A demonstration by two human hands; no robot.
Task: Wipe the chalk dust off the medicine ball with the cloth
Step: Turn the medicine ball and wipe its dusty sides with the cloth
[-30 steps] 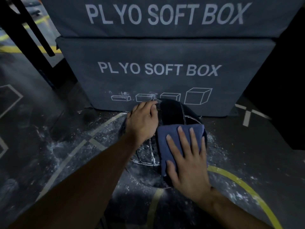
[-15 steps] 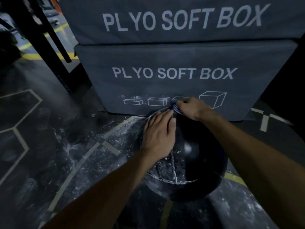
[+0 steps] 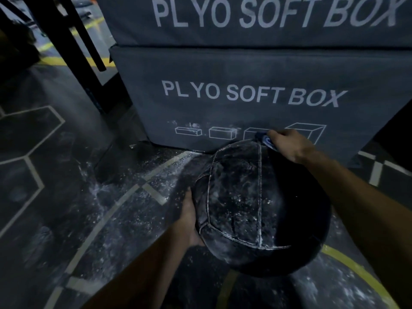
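Behind ball: I see the lower plyo box (image 3: 256, 94) standing just past the medicine ball (image 3: 260, 206); my right hand (image 3: 289, 144) with the cloth (image 3: 266, 140) fills the narrow gap there.
Above that: a second plyo box (image 3: 256, 18) stacked on top walls off the far side.
Left of ball: dusty floor (image 3: 116, 197) lies open beside my left hand (image 3: 189, 219).
Far left: a dark rack post (image 3: 73, 52) blocks that corner.
Near right: floor with a yellow line (image 3: 356, 270), open.

- One head-worn wide-angle camera is looking forward and steeply down from the person's own standpoint.
- It is sitting close over the dusty black stitched medicine ball (image 3: 256, 208), both forearms entering from the bottom edge.
- It is facing the stacked grey soft plyo boxes (image 3: 256, 70) across the dark marked gym floor (image 3: 66, 186).
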